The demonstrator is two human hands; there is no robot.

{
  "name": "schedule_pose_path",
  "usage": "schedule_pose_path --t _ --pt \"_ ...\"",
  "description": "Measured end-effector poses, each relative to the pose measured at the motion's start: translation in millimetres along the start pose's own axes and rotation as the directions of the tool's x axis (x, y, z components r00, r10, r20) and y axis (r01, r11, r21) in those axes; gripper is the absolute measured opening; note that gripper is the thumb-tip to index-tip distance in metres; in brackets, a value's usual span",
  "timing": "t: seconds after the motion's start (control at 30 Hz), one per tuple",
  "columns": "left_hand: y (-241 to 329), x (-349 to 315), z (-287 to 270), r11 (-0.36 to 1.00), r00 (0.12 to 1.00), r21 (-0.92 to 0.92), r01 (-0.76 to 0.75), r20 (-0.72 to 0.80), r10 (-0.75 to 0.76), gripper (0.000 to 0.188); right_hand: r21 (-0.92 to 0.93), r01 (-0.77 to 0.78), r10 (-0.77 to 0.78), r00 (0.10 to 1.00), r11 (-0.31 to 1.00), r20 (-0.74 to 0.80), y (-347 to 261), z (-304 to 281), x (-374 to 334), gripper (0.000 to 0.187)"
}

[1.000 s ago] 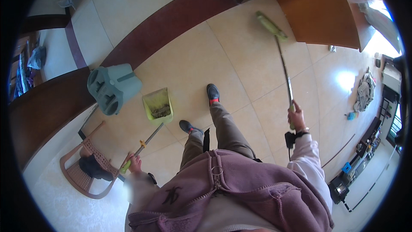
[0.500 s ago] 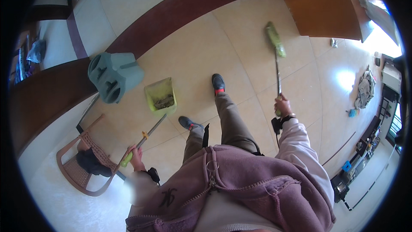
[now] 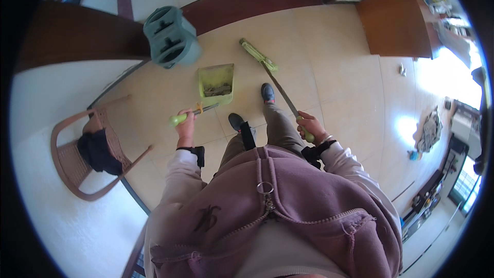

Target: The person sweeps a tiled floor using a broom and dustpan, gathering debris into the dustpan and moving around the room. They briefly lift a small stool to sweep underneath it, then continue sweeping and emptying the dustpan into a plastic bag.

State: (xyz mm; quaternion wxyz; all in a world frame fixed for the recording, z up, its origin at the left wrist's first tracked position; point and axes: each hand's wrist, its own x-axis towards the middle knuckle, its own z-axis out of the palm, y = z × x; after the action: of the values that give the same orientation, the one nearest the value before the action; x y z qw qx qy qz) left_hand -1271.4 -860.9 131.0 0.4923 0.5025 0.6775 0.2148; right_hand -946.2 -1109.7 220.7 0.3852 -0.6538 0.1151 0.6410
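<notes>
My left hand [image 3: 186, 126] is closed round the handle of a long-handled dustpan [image 3: 216, 74], near its green end. The yellow-green pan rests on the tiled floor ahead of my left foot, with a heap of grey-brown debris [image 3: 218, 90] inside. My right hand [image 3: 312, 125] grips the green end of a broom [image 3: 279, 86]. Its metal shaft slants forward and left to a green head [image 3: 257, 54], which is low over the floor to the right of the pan; contact with the floor is hard to tell.
A grey-green mop bucket [image 3: 172, 38] stands beyond the pan at the left. A brown woven chair [image 3: 77, 159] with dark cloth sits by the left wall. An orange-brown cabinet [image 3: 393, 23] stands far right, and a crumpled grey cloth [image 3: 430, 129] lies on the floor.
The broom head has swung left from the far right toward the dustpan. My left hand has risen forward, tilting the dustpan handle flatter. The whole view has shifted.
</notes>
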Motion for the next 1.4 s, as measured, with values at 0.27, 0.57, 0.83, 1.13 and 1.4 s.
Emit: schedule_pose_path --t 0.27,0.57,0.83,1.13,1.4 --pt "-6 -7 3 0.998 0.999 -0.066 -0.001 -0.037 -0.001 0.01 -0.028 0.155 -0.157 0.971 0.988 -0.18 -42 -36 13 0.049" --pt "6 -22 -5 0.956 0.984 -0.274 0.107 -0.111 -0.141 0.014 -0.219 0.445 -0.488 0.847 0.868 -0.212 -174 -63 181 0.008" --pt "12 -64 -18 0.963 0.985 -0.268 0.002 -0.164 -0.048 0.009 -0.378 0.321 -0.355 0.934 0.869 -0.024 -144 29 209 0.053" --pt "-10 -75 -66 0.947 0.986 -0.322 -0.003 -0.158 -0.051 0.009 -0.874 0.269 -0.174 0.961 0.405 0.215 -77 56 153 0.059" --pt "-49 -61 -126 0.939 0.994 -0.343 -0.027 -0.109 -0.011 0.008 -0.679 0.162 -0.175 0.983 0.716 0.05 -12 24 34 0.055"
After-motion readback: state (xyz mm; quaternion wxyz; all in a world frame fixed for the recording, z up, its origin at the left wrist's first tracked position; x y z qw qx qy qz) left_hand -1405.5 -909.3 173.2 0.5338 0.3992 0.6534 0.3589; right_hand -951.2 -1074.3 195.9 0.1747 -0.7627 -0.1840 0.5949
